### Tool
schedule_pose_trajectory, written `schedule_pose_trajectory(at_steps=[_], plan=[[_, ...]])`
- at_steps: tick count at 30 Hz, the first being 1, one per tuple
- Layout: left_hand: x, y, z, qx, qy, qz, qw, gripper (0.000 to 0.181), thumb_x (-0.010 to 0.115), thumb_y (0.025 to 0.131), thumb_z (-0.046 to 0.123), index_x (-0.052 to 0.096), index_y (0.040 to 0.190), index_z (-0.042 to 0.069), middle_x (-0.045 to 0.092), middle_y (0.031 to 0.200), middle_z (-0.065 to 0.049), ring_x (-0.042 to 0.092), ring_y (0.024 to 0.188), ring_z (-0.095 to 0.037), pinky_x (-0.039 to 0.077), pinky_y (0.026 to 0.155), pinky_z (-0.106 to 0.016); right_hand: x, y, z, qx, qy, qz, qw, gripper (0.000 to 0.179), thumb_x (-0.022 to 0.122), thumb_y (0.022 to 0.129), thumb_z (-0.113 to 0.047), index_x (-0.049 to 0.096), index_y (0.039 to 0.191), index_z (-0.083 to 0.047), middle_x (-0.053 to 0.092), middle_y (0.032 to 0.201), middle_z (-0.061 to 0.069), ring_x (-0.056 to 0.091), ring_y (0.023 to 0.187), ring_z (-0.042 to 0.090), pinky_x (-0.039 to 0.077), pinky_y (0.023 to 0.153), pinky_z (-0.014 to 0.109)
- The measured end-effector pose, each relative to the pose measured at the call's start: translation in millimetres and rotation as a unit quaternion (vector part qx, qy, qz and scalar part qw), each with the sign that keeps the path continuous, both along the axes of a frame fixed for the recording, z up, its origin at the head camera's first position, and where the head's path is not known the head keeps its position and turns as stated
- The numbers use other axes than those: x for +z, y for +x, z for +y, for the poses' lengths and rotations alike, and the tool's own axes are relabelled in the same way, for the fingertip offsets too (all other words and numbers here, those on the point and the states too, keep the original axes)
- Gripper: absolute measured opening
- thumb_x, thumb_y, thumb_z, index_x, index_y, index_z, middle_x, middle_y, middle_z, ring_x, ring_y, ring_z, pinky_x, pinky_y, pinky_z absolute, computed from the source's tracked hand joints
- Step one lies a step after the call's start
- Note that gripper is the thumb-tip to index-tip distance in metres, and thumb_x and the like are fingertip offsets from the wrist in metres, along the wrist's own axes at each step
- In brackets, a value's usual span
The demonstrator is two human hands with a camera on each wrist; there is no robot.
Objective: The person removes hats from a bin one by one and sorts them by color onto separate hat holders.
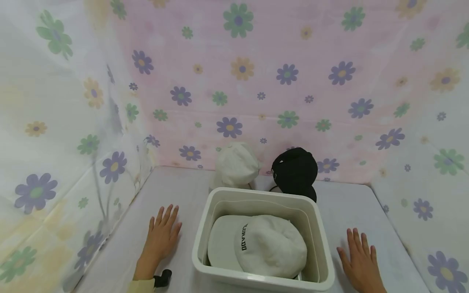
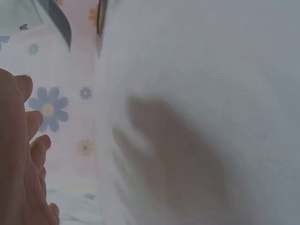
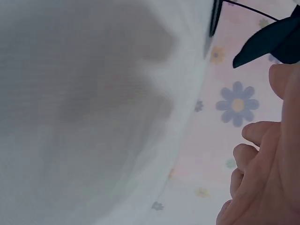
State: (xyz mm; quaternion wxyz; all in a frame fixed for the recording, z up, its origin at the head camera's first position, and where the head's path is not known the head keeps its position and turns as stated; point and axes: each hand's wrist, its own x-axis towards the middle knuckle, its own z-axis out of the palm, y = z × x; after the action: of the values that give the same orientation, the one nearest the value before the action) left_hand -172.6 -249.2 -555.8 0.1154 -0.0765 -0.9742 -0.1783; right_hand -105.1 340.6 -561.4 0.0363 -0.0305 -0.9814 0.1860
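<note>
A white baseball cap (image 1: 271, 246) with dark lettering lies in a white plastic bin (image 1: 326, 248), its brim to the left. Left of the bin is my left hand (image 1: 161, 234), palm down with fingers spread, holding nothing. On the bin's other side my right hand (image 1: 360, 260) also has its fingers extended and grips nothing. Both hands cast shadows on the white surface in the wrist views. Behind the bin, a second white cap (image 1: 238, 165) and a black cap (image 1: 294, 171) stand side by side, raised off the table.
The table (image 1: 176, 183) has a white cover. Floral cloth (image 1: 264, 110) hangs at the back, with more floral cloth along both sides. A black band with a small device (image 1: 163, 278) sits at the left wrist.
</note>
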Motion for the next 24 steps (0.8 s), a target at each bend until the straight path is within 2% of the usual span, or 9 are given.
schedule_pose_trajectory(at_steps=[3, 6, 10, 12, 15, 17, 19, 22, 24], plan=[[8.1, -7.7, 1.3, -0.020, 0.029, 0.017, 0.9992, 0.059, 0.049, 0.108, 0.033, 0.037, 0.156, 0.001, 0.035, 0.160, -0.025, 0.022, 0.149, -0.052, 0.016, 0.113, -0.075, 6.8, 1.5, -2.9, 0.006, -0.010, 0.024, 0.9996, 0.073, 0.040, 0.110, -0.037, 0.012, 0.158, 0.011, 0.005, 0.163, 0.034, -0.006, 0.152, 0.052, -0.007, 0.115, 0.074], [26.2, -19.7, 2.7, -0.053, 0.060, 0.031, 0.9963, 0.057, 0.049, 0.108, 0.028, 0.038, 0.155, -0.002, 0.038, 0.158, -0.027, 0.023, 0.147, -0.054, 0.018, 0.110, -0.078, 21.8, 5.0, -9.1, 0.028, -0.041, 0.073, 0.9961, 0.069, 0.043, 0.110, -0.028, 0.010, 0.159, 0.007, 0.008, 0.163, 0.034, -0.009, 0.153, 0.048, -0.012, 0.115, 0.072], [64.2, -34.7, 7.5, -0.112, 0.106, 0.039, 0.9873, 0.057, 0.052, 0.107, 0.020, 0.035, 0.155, -0.006, 0.036, 0.158, -0.028, 0.021, 0.148, -0.055, 0.017, 0.111, -0.077, 53.0, 12.7, -22.7, 0.077, -0.108, 0.138, 0.9815, 0.067, 0.045, 0.109, -0.019, 0.010, 0.164, -0.005, 0.011, 0.165, 0.030, -0.011, 0.157, 0.031, -0.018, 0.117, 0.065], [84.8, -41.2, 11.6, -0.138, 0.120, 0.046, 0.9821, 0.057, 0.052, 0.106, 0.017, 0.034, 0.155, -0.006, 0.035, 0.158, -0.029, 0.021, 0.148, -0.054, 0.018, 0.113, -0.074, 69.1, 18.2, -31.6, 0.093, -0.131, 0.153, 0.9751, 0.067, 0.046, 0.109, -0.017, 0.010, 0.165, -0.014, 0.011, 0.168, 0.023, -0.011, 0.157, 0.015, -0.018, 0.121, 0.054], [114.6, -50.2, 19.1, -0.163, 0.127, 0.047, 0.9773, 0.057, 0.053, 0.107, 0.018, 0.033, 0.156, -0.003, 0.033, 0.161, -0.025, 0.019, 0.151, -0.050, 0.020, 0.116, -0.070, 88.1, 26.6, -46.1, 0.109, -0.144, 0.158, 0.9708, 0.069, 0.049, 0.108, -0.015, 0.011, 0.165, -0.022, 0.010, 0.171, 0.007, -0.010, 0.152, -0.004, -0.015, 0.124, 0.033], [132.9, -55.8, 25.1, -0.176, 0.126, 0.044, 0.9753, 0.058, 0.053, 0.107, 0.020, 0.033, 0.158, 0.000, 0.033, 0.162, -0.022, 0.018, 0.153, -0.045, 0.021, 0.118, -0.067, 94.9, 31.8, -54.4, 0.123, -0.148, 0.158, 0.9685, 0.071, 0.051, 0.106, -0.013, 0.013, 0.165, -0.024, 0.009, 0.171, -0.004, -0.009, 0.150, -0.009, -0.012, 0.120, 0.018], [149.5, -60.8, 32.4, -0.195, 0.125, 0.039, 0.9721, 0.059, 0.052, 0.108, 0.022, 0.031, 0.159, 0.003, 0.031, 0.164, -0.019, 0.019, 0.154, -0.041, 0.021, 0.120, -0.064, 97.4, 35.9, -61.7, 0.144, -0.154, 0.162, 0.9639, 0.073, 0.054, 0.104, -0.009, 0.016, 0.165, -0.021, 0.010, 0.171, -0.009, -0.007, 0.152, -0.008, -0.010, 0.116, 0.012], [173.1, -65.7, 46.3, -0.225, 0.114, 0.033, 0.9672, 0.061, 0.051, 0.108, 0.025, 0.027, 0.161, 0.006, 0.027, 0.166, -0.014, 0.021, 0.155, -0.034, 0.023, 0.122, -0.058, 96.6, 40.9, -70.6, 0.167, -0.162, 0.166, 0.9583, 0.075, 0.057, 0.101, -0.005, 0.020, 0.164, -0.018, 0.014, 0.171, -0.005, -0.003, 0.153, -0.005, -0.006, 0.113, 0.007], [188.4, -66.4, 57.2, -0.243, 0.102, 0.029, 0.9642, 0.062, 0.051, 0.109, 0.027, 0.024, 0.162, 0.009, 0.024, 0.168, -0.011, 0.023, 0.155, -0.031, 0.024, 0.122, -0.055, 95.1, 43.9, -75.6, 0.170, -0.166, 0.160, 0.9581, 0.075, 0.057, 0.100, -0.006, 0.020, 0.164, -0.018, 0.015, 0.171, -0.005, -0.003, 0.153, -0.005, -0.006, 0.117, 0.012]])
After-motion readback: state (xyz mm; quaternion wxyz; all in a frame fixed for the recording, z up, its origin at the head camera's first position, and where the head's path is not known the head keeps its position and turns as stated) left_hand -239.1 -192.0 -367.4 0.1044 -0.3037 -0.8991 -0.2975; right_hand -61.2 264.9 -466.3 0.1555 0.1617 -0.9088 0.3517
